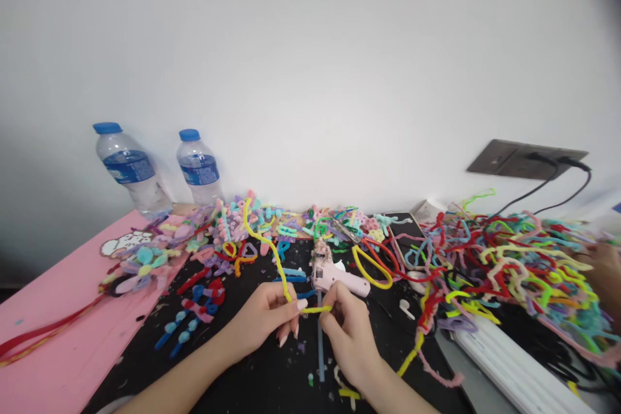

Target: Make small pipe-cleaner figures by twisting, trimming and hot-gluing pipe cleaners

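A yellow pipe cleaner (274, 251) runs between both hands, its long end rising up and to the left in a wavy line. My left hand (272, 314) pinches it between thumb and fingers near the middle of the table. At its short end, my right hand (347, 330) pinches it with the fingers curled. Just beyond the right hand lies a pink glue gun (339, 277), with a clear glue stick (321, 349) lying below it. Scissors with red and yellow handles (371, 265) rest to the right of the glue gun.
Tangled pipe cleaners (524, 259) cover the right side, beside a white power strip (514, 362). Two water bottles (129, 168) (198, 168) stand at the back left by a pink sheet (58, 317). Another person's hand (606, 272) is at the right edge.
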